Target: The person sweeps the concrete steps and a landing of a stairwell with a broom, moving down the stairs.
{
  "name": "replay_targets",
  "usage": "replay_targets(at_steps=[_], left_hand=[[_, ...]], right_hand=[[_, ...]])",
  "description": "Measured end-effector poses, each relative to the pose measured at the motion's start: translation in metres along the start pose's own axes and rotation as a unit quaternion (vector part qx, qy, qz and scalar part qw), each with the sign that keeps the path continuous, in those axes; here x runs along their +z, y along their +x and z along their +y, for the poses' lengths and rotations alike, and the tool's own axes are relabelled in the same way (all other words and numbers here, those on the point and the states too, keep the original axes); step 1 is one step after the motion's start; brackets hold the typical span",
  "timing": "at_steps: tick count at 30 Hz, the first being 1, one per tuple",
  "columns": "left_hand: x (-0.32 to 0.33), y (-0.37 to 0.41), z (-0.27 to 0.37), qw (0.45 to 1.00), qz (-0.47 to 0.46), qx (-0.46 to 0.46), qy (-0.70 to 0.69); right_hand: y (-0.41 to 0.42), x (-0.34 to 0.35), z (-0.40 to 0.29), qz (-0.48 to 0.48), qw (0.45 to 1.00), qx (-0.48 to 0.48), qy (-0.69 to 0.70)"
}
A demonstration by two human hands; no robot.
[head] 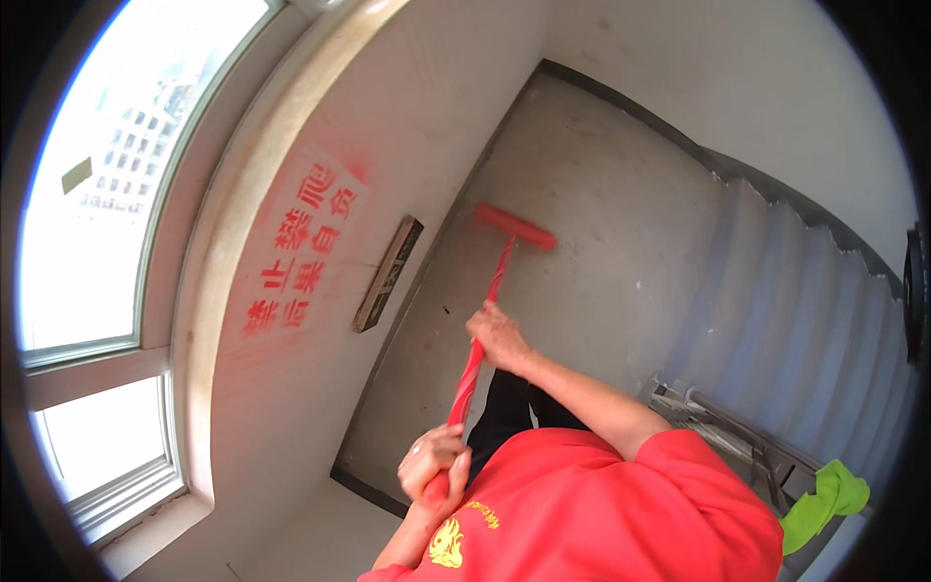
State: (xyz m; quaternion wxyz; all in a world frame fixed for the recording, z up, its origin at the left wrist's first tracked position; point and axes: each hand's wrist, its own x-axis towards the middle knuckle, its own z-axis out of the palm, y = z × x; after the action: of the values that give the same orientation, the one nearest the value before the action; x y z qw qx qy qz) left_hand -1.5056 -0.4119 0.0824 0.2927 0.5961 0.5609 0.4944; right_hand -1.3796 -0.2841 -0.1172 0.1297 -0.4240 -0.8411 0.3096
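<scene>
A broom with a red, slightly blurred head [518,227] and a red spiral-striped handle [465,385] slants over the grey concrete landing [604,189]. My right hand [500,337] is wrapped round the handle partway down, nearer the head. Closer to my body, my left hand [435,465], with a ring on one finger, is closed round the handle's top end. The broom head lies at the floor near the wall under the window. Small light and dark bits dot the concrete.
Stairs [793,313] drop away on the right, beside a metal railing [749,429] with a bright green cloth [825,502] on it. To the left, a wall with red stencilled writing [298,247] and a small sign [389,275] stands below a window [94,218].
</scene>
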Motion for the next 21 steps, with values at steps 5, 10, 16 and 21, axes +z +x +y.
replay_targets(at_steps=[5, 10, 16, 21], left_hand=[[0.058, -0.021, -0.036, 0.986, -0.068, -0.107, -0.109], [0.049, -0.028, -0.011, 0.975, -0.127, -0.161, -0.081], [0.03, -0.047, 0.058, 0.982, -0.092, -0.158, 0.037], [0.052, -0.05, 0.108, 0.978, -0.089, -0.155, 0.11]], right_hand=[[-0.051, 0.006, 0.074, 0.003, 0.99, 0.138, -0.01], [-0.104, 0.052, 0.064, -0.059, 0.988, 0.138, 0.036], [-0.12, 0.055, -0.003, 0.01, 0.99, 0.01, 0.137], [-0.138, 0.041, -0.024, 0.046, 0.982, -0.024, 0.183]])
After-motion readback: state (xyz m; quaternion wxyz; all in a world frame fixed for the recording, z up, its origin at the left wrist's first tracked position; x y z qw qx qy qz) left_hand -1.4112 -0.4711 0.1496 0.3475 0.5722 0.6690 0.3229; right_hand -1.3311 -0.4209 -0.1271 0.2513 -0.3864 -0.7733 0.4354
